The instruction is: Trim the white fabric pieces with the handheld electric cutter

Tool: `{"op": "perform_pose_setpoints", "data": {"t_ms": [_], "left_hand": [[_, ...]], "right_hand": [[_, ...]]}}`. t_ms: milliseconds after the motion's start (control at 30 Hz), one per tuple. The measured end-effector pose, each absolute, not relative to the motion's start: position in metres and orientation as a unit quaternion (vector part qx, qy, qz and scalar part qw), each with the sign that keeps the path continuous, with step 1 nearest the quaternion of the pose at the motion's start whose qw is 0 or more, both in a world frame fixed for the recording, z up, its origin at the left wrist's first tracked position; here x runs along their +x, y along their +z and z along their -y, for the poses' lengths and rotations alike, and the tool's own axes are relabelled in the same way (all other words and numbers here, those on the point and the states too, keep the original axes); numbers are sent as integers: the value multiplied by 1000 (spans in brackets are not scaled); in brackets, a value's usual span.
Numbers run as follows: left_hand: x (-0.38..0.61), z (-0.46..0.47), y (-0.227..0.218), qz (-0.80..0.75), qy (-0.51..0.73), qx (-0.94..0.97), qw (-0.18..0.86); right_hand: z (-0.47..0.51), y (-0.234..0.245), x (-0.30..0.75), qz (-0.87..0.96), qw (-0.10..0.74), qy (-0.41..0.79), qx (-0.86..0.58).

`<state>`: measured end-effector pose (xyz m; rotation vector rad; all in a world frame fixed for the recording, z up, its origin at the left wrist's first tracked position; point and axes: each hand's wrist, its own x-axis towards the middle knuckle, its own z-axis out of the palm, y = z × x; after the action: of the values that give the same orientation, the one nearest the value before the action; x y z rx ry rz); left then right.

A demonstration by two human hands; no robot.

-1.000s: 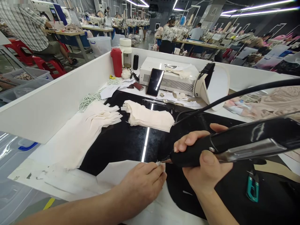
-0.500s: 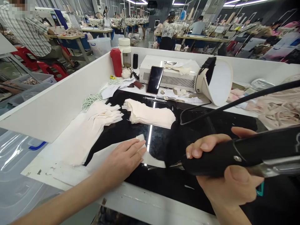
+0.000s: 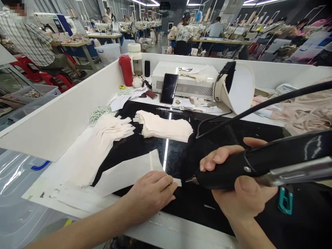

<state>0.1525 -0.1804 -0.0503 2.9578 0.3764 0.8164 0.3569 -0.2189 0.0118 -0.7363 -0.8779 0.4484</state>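
Observation:
My left hand [image 3: 154, 192] lies over a white pattern-shaped piece [image 3: 124, 173], its fingers pressed down near the right part, which it partly hides. A narrow cream strip [image 3: 151, 160] runs across that piece. My right hand [image 3: 241, 186] is wrapped round a thick black corded hand tool [image 3: 228, 173] with a thin metal tip [image 3: 192, 180]. This tip points left, just off the white piece's right end. Behind them, a stack of cream fabric pieces [image 3: 166, 127] lies on the black glossy surface [image 3: 181, 155]. More cream pieces [image 3: 95, 148] are layered at the left.
A black cable [image 3: 259, 107] arches over the right side. At the back are a white vented box [image 3: 186, 79], a phone [image 3: 169, 88], a white cone-shaped shade [image 3: 241, 88] and a red bottle [image 3: 126, 71]. A teal cutter [image 3: 285, 200] lies at right. White walls [image 3: 64, 117] edge the table.
My left hand has slid right and nearer to me along the white piece, uncovering the cream strip. My right hand and the black tool have shifted slightly left, the tip nearer the piece's end.

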Motion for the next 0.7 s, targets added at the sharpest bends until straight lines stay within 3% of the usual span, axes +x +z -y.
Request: {"op": "perform_pose_setpoints", "data": {"t_ms": [700], "left_hand": [[151,183,-53,-128,254,959,22]], "right_hand": [[213,9,351,423,810,210,-347]]}}
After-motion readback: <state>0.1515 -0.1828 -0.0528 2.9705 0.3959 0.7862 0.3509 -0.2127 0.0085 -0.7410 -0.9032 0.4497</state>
